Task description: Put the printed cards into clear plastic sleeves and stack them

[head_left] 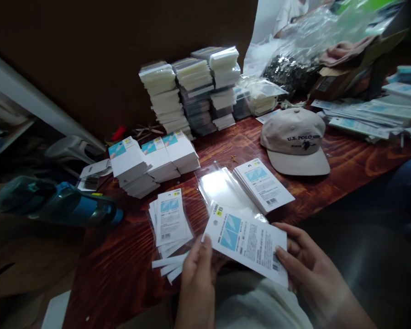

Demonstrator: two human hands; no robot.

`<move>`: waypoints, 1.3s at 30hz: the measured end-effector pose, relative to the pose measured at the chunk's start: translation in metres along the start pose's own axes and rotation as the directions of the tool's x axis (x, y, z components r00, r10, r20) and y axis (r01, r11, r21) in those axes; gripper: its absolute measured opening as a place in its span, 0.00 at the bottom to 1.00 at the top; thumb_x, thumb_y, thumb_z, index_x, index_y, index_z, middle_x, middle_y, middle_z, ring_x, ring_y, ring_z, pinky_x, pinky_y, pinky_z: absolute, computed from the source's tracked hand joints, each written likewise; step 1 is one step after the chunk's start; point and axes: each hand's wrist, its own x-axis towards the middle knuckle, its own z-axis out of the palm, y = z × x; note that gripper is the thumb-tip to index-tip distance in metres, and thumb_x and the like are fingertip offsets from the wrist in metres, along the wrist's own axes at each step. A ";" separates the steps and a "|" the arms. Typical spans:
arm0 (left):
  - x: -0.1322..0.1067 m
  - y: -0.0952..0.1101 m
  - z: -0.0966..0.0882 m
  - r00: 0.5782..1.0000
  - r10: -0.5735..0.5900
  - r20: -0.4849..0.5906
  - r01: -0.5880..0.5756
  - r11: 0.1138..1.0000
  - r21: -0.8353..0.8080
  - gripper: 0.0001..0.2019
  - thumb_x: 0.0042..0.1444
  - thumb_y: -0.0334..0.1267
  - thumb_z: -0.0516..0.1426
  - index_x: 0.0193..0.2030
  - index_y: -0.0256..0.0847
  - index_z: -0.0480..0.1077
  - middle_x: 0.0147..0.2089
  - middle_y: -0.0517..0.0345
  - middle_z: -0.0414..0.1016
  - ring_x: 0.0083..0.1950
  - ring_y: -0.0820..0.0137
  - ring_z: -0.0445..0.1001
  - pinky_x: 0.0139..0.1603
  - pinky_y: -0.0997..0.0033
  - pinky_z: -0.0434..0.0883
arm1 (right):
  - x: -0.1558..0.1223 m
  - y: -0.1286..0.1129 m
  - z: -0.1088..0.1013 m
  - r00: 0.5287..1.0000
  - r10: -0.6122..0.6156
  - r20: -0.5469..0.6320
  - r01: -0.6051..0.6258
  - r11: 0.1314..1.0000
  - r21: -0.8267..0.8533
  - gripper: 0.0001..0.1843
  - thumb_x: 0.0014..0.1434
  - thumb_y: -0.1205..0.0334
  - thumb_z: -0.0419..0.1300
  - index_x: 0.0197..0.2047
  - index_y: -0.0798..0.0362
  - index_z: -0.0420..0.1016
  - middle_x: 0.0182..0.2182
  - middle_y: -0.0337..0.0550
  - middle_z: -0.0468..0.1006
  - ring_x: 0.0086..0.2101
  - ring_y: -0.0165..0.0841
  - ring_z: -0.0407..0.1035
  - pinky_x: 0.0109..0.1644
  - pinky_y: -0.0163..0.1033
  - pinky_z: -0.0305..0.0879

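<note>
A white printed packaging card [248, 244] with blue pictures, small text and a barcode is tilted between my two hands, over the table's near edge. My left hand [199, 269] pinches its left end, thumb on top. Around its right end my right hand [304, 260] is closed, with the thumb near the barcode. Just beyond the card lie clear plastic sleeves [222, 185]. A stack of similar cards [262, 185] rests to their right. To the left, several sleeved cards [171, 219] lie in a loose, fanned pile.
Blocks of stacked cards [133, 160] stand at the left, behind a blue water bottle [78, 203]. Tall stacks of sleeves [166, 98] line the back. A beige cap [294, 137] sits at the right, before more packages [366, 114]. Part of another person [291, 13] shows far back.
</note>
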 end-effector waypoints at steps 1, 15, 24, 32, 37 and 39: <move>0.002 0.005 -0.001 0.997 0.043 -0.058 -0.045 0.998 -0.033 0.16 0.51 0.46 0.64 0.44 0.39 0.76 0.42 0.50 0.82 0.41 0.65 0.80 0.42 0.69 0.76 | -0.001 0.001 0.001 1.000 -0.002 0.010 0.002 1.000 0.016 0.30 0.52 0.53 0.70 0.55 0.48 0.63 0.26 0.37 0.77 0.15 0.22 0.63 0.17 0.25 0.56; -0.002 0.012 -0.013 0.971 0.238 0.025 -0.236 0.936 0.261 0.16 0.50 0.51 0.64 0.32 0.37 0.75 0.34 0.50 0.82 0.37 0.62 0.79 0.46 0.64 0.74 | -0.007 -0.001 0.004 0.986 0.048 0.157 -0.030 0.993 -0.115 0.13 0.57 0.52 0.65 0.39 0.53 0.77 0.24 0.39 0.77 0.25 0.28 0.69 0.30 0.31 0.66; -0.012 -0.015 -0.009 0.987 0.130 0.098 -0.162 0.837 0.523 0.22 0.50 0.58 0.60 0.31 0.38 0.78 0.33 0.47 0.82 0.32 0.60 0.78 0.35 0.65 0.74 | -0.007 0.004 0.022 0.988 0.094 0.126 -0.077 0.989 -0.130 0.18 0.53 0.48 0.68 0.38 0.54 0.78 0.24 0.41 0.80 0.26 0.30 0.74 0.30 0.31 0.70; 0.013 0.025 -0.029 0.899 0.434 -0.054 -0.358 0.802 0.479 0.24 0.50 0.53 0.61 0.50 0.41 0.69 0.37 0.53 0.82 0.40 0.60 0.79 0.44 0.65 0.73 | 0.004 -0.019 0.020 0.993 -0.106 0.042 0.114 0.908 -0.403 0.26 0.53 0.43 0.63 0.49 0.51 0.75 0.41 0.50 0.82 0.42 0.45 0.76 0.47 0.46 0.72; 0.046 0.070 -0.072 0.858 0.512 -0.045 -0.175 0.375 0.910 0.30 0.54 0.56 0.54 0.59 0.38 0.65 0.27 0.58 0.76 0.32 0.58 0.75 0.38 0.61 0.70 | 0.062 -0.025 -0.012 0.642 -0.762 -0.089 0.242 0.312 -0.919 0.39 0.51 0.35 0.56 0.52 0.62 0.72 0.48 0.63 0.74 0.52 0.57 0.65 0.59 0.61 0.56; 0.052 0.077 -0.080 0.860 0.508 -0.053 -0.029 0.152 0.988 0.33 0.57 0.55 0.50 0.63 0.34 0.61 0.32 0.53 0.76 0.37 0.54 0.75 0.41 0.57 0.68 | 0.083 -0.020 -0.023 0.676 -0.735 -0.060 0.206 0.266 -0.942 0.45 0.51 0.32 0.55 0.55 0.67 0.70 0.50 0.68 0.72 0.54 0.60 0.63 0.59 0.63 0.54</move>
